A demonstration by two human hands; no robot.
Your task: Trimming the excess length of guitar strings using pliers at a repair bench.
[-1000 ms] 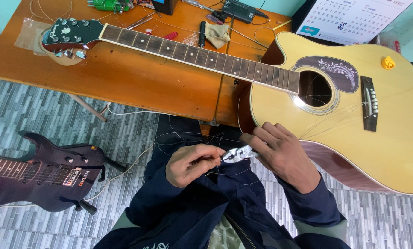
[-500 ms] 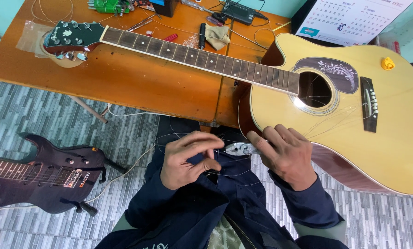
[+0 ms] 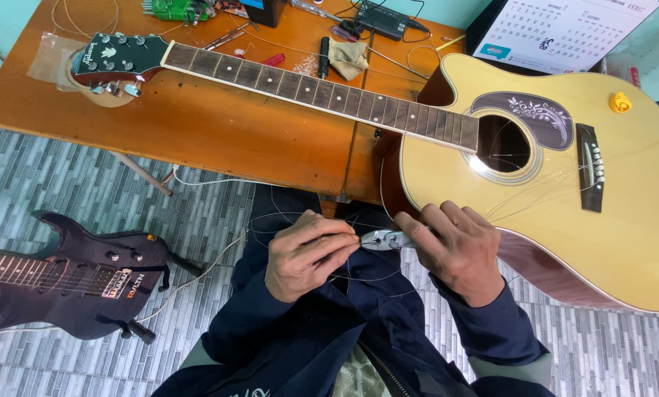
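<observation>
Over lap, hands: right (image 3: 458,250) grips pliers (image 3: 384,239), left (image 3: 307,254) pinches wire (image 3: 270,220).

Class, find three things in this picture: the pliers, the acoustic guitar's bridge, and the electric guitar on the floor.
Pliers (image 3: 382,239), head view, on the metal jaws between the two hands.
Bridge (image 3: 590,166), head view, on the dark strip's middle.
Electric guitar (image 3: 57,283), head view, on the dark body's face.

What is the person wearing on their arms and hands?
Both arms are covered by long dark navy sleeves that reach down to the wrists, part of a dark jacket with a zip down the front. The left hand and right hand are bare: no gloves, and no rings or watch that show.
</observation>
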